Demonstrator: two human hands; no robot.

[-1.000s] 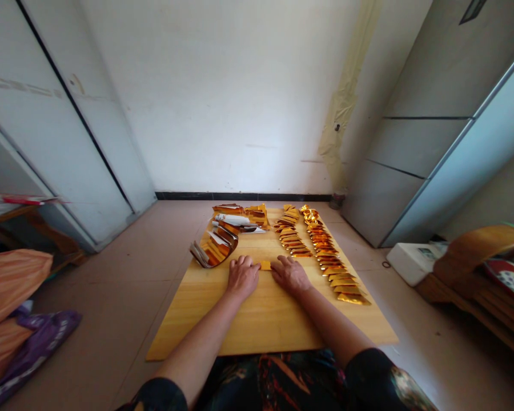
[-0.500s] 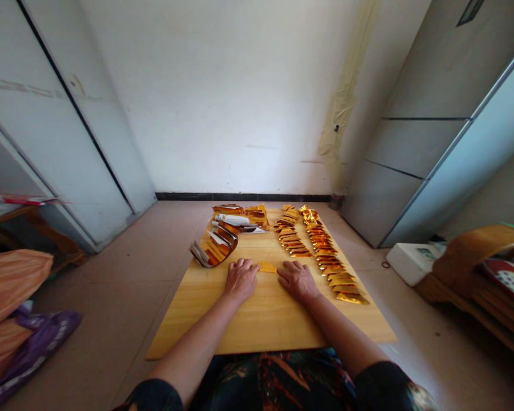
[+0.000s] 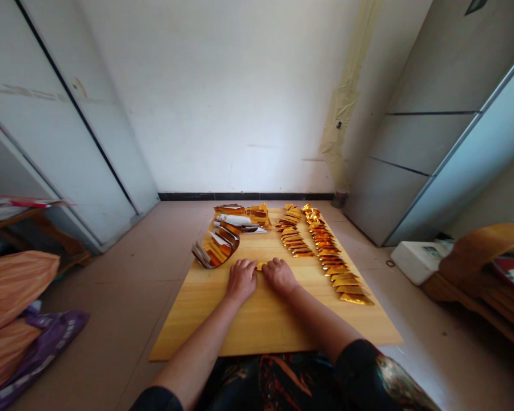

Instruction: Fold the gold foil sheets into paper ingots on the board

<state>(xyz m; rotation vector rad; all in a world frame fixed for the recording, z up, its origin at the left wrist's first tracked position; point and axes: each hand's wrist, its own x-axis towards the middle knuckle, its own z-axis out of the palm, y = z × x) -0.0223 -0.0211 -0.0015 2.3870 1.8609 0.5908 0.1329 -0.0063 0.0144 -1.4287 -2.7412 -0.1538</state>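
Note:
A small piece of gold foil paper (image 3: 261, 266) lies on the wooden board, mostly covered by my fingers. My left hand (image 3: 242, 279) presses on its left end with the fingers curled together. On its right end rests my right hand (image 3: 279, 275), fingers bent and close to the left ones. To the right run a shorter row of folded gold paper pieces (image 3: 297, 242) and a longer row (image 3: 336, 265) near the board's edge. A curved stack of gold foil sheets (image 3: 217, 245) stands up at the left.
The wooden board (image 3: 240, 337) spans the space before my lap. At its back lie more gold sheets (image 3: 258, 214) and a white roll (image 3: 233, 220). A fridge (image 3: 394, 171) and a wooden chair (image 3: 475, 279) stand right; orange and purple bags (image 3: 21, 325) are left.
My right hand has slid left along the gold paper, close to my left hand, and less of the paper shows between them. The view has shifted slightly.

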